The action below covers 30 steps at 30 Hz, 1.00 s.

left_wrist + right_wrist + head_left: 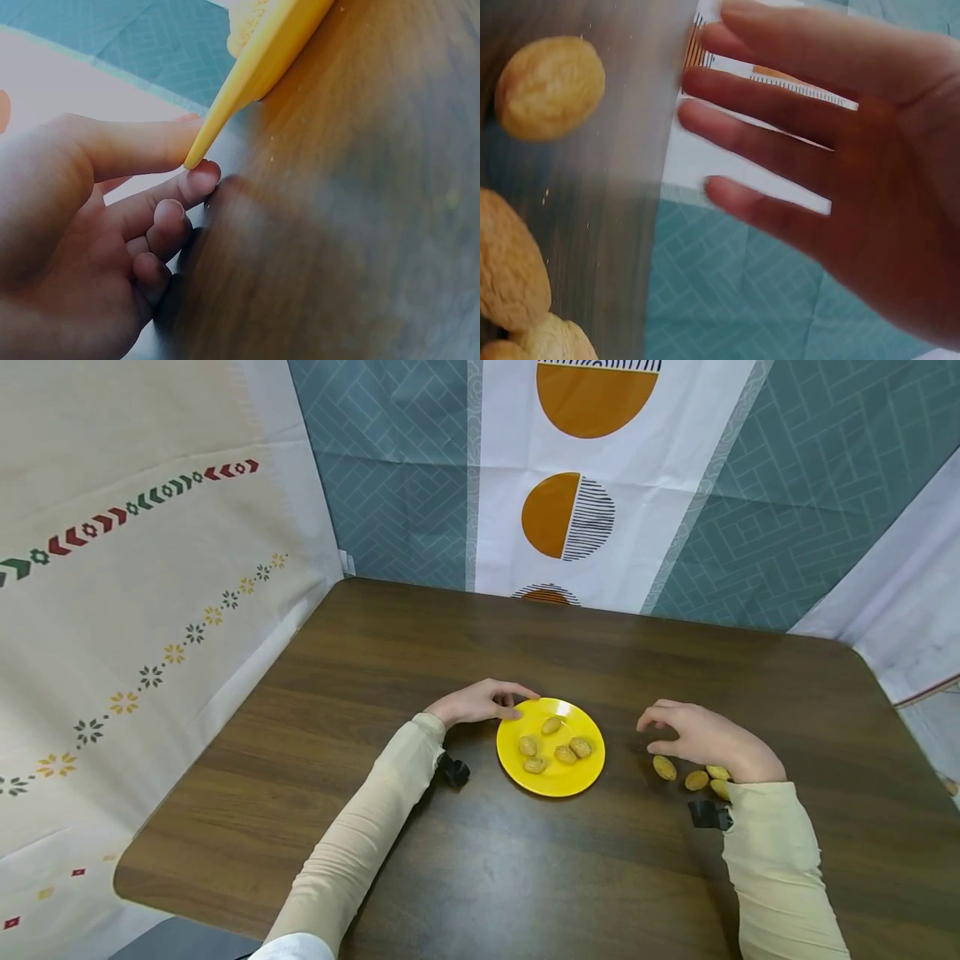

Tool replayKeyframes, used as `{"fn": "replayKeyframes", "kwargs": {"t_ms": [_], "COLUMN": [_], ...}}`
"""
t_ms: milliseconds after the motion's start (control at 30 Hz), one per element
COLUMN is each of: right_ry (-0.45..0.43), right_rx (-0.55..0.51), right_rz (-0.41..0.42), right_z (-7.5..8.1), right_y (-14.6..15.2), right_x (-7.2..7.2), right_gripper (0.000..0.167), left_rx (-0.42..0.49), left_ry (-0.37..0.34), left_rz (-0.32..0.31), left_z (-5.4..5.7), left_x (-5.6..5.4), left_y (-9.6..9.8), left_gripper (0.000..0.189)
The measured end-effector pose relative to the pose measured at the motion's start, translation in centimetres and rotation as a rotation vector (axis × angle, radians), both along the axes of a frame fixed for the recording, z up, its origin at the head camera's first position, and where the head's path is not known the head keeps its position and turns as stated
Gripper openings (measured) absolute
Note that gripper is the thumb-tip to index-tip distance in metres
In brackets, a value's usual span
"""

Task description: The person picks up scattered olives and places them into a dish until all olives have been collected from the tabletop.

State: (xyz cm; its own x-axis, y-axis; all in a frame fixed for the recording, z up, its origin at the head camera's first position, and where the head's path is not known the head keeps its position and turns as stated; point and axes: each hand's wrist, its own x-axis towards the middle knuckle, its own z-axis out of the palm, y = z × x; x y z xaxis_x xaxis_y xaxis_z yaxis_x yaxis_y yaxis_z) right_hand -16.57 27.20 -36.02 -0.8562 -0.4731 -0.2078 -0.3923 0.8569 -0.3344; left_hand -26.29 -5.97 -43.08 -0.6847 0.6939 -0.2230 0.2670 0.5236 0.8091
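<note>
Our left grip (pixel 480 701) pinches the round yellow plate (pixel 564 783), five oval tan nuts (pixel 566 754) aboard; four remain at three o'clock, right grip (pixel 708 739) apart.

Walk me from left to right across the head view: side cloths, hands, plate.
Patterned white cloth → left hand → yellow plate with tan nut-like pieces on it → right hand → pale cloth at the far right.

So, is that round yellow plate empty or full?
Neither: five oval tan pieces lie on the round yellow plate, with bare surface around them.
</note>
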Motion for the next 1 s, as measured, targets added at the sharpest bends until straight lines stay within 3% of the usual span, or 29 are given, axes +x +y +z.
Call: {"fn": "replayKeyframes", "kwargs": {"t_ms": [167,433,767,1000], "right_ry": [-0.195,-0.309,-0.311,-0.257], "right_rx": [0.025,0.024,0.042,0.002], "right_rz": [-0.025,-0.064,-0.046,-0.013], "right_z": [-0.17,-0.57,-0.87,-0.81], "right_y": [0.55,0.82,0.61,0.68], "right_x": [-0.02,-0.13,-0.08,-0.13], "right_gripper": [0.034,0.031,0.025,0.02], "left_rx": [-0.008,-0.012,-0.013,-0.013], "left_ry": [-0.003,0.001,-0.004,-0.005], "left_rz": [0.007,0.007,0.011,0.019], "left_z": [0.01,-0.02,-0.16,-0.22], "left_x": [-0.07,-0.06,-0.04,-0.04], "left_y": [0.02,0.06,0.04,0.02], "left_gripper": [0.041,0.041,0.041,0.04]}}
